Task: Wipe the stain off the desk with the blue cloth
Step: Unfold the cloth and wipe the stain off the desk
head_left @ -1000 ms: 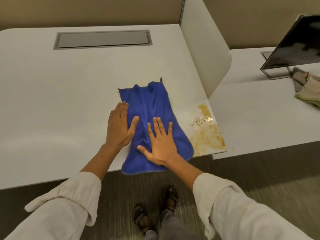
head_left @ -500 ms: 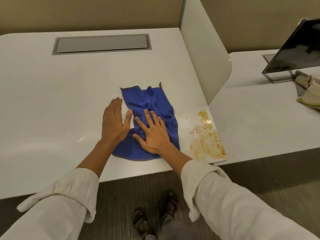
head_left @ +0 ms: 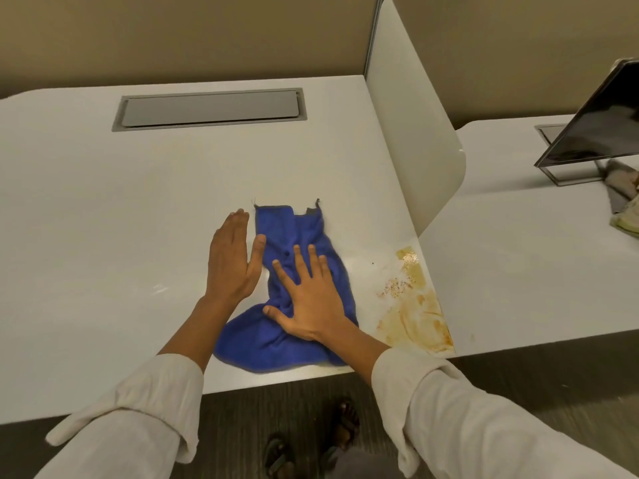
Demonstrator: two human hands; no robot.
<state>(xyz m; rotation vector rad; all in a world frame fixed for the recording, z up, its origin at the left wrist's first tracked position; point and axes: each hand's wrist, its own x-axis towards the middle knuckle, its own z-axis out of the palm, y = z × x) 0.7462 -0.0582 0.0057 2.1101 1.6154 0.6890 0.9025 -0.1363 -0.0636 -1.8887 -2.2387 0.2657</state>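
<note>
A rumpled blue cloth [head_left: 276, 337] lies on the white desk [head_left: 103, 236] near its front edge. My right hand [head_left: 307, 299] presses flat on the cloth's middle, fingers spread. My left hand [head_left: 231, 261] is flat with fingers together just left of the cloth, its thumb touching the cloth's edge. A yellow-brown stain [head_left: 415, 312] covers the desk's front right corner, right of the cloth and apart from it.
A white divider panel [head_left: 411, 140] stands along the desk's right side. A grey cable flap [head_left: 211, 108] is set in the desk at the back. The neighbouring desk holds a dark monitor [head_left: 598, 122] and crumpled rags [head_left: 626, 202].
The cloth was pulled fully onto the desk from hanging over the front edge and bunched narrower. My left hand slid off it to the left; my right hand stays pressed on it.
</note>
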